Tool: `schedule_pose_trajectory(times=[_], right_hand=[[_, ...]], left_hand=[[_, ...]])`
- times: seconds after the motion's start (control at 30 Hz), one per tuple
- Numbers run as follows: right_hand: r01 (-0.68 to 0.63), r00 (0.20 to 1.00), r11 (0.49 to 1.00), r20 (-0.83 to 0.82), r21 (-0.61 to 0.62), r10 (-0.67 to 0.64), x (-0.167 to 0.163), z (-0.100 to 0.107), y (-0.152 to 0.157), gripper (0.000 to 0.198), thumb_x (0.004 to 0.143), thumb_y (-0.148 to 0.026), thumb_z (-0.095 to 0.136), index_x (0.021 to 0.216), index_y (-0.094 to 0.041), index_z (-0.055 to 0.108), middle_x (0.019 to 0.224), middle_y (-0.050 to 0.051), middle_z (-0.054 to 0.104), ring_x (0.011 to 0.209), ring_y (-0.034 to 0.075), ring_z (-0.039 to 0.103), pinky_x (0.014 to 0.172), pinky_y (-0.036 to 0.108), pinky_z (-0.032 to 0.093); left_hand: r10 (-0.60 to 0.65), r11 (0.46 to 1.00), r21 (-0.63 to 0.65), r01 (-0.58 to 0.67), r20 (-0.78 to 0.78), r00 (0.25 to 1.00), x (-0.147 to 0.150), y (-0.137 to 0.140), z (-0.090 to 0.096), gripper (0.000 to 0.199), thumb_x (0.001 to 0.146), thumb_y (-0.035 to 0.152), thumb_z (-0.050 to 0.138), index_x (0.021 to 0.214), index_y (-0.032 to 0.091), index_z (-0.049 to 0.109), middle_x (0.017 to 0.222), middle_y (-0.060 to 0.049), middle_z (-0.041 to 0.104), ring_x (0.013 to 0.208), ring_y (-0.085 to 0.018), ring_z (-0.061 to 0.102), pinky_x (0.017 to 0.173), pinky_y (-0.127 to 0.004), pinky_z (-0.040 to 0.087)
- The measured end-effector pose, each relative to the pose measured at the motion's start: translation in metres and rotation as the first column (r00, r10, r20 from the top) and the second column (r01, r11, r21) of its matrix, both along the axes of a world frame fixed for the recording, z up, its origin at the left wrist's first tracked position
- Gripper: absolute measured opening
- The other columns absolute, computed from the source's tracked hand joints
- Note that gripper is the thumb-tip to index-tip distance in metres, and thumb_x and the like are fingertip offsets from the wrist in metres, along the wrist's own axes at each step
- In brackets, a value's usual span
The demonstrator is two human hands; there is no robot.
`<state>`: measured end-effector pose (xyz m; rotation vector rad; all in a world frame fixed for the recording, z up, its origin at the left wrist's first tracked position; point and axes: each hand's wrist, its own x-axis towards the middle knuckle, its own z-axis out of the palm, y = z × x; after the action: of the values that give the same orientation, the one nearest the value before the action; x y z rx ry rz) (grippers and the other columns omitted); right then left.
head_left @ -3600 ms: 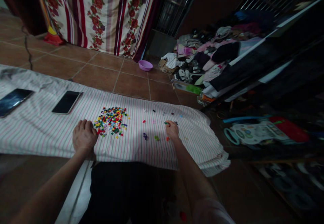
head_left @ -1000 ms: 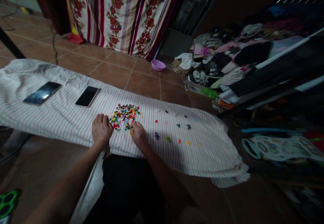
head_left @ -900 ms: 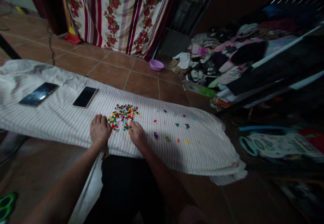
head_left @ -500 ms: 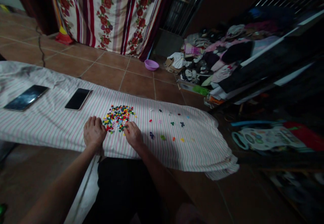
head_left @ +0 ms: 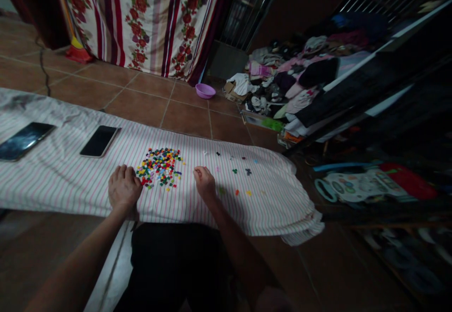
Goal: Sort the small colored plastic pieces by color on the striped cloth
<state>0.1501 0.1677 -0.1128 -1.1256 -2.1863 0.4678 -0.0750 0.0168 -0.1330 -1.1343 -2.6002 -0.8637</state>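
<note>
A pile of small multicoloured pieces (head_left: 160,166), like beads or tiny cubes, lies on a striped cloth (head_left: 176,206). Just left of the pile, my left hand (head_left: 124,187) rests palm down with its fingers laid flat on the cloth. My right hand (head_left: 205,181) hovers between the pile and the sorted groups, thumb and fingers pinched together; whatever is in the pinch is too small to make out. Beyond it sit little single-colour groups, among them a dark green one (head_left: 235,171), a dark grey-blue one (head_left: 248,172), an orange one (head_left: 237,192) and a yellow one (head_left: 249,193).
Two dark-screened devices, a phone (head_left: 100,141) and a larger one (head_left: 24,141), lie on the cloth at the left. A purple basin (head_left: 205,91) stands on the tiled floor past the far edge. Heaped clothes (head_left: 282,76) fill the back right.
My right hand has left the pile's edge and moved right, toward the colour groups, still pinched. My left hand stays beside the pile. The view has shifted slightly.
</note>
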Motion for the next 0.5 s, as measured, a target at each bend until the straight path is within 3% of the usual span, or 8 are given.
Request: schedule_pose_trajectory(times=[0.23, 0.5], right_hand=[[0.168, 0.985, 0.985, -0.047, 0.046, -0.166, 0.054, 0.002, 0.039, 0.026, 0.083, -0.023, 0.043, 0.090, -0.018, 0.067, 0.089, 0.009, 0.067, 0.083, 0.020, 0.062, 0.081, 0.032, 0.050], [0.395, 0.918, 0.918, 0.026, 0.028, -0.396, 0.103, -0.004, 0.073, 0.036, 0.076, -0.016, 0.041, 0.101, -0.014, 0.067, 0.096, 0.013, 0.070, 0.092, 0.022, 0.063, 0.086, 0.033, 0.048]], left_hand=[[0.010, 1.000, -0.011, -0.010, -0.025, 1.000, 0.001, 0.000, 0.001, 0.040, 0.083, 0.025, 0.043, 0.116, 0.010, 0.061, 0.132, -0.020, 0.057, 0.133, -0.033, 0.043, 0.111, -0.049, 0.033], [0.012, 1.000, -0.007, -0.012, -0.011, 1.000, 0.000, 0.001, -0.003, 0.042, 0.083, 0.027, 0.042, 0.117, 0.010, 0.060, 0.133, -0.020, 0.056, 0.134, -0.033, 0.042, 0.112, -0.050, 0.032]])
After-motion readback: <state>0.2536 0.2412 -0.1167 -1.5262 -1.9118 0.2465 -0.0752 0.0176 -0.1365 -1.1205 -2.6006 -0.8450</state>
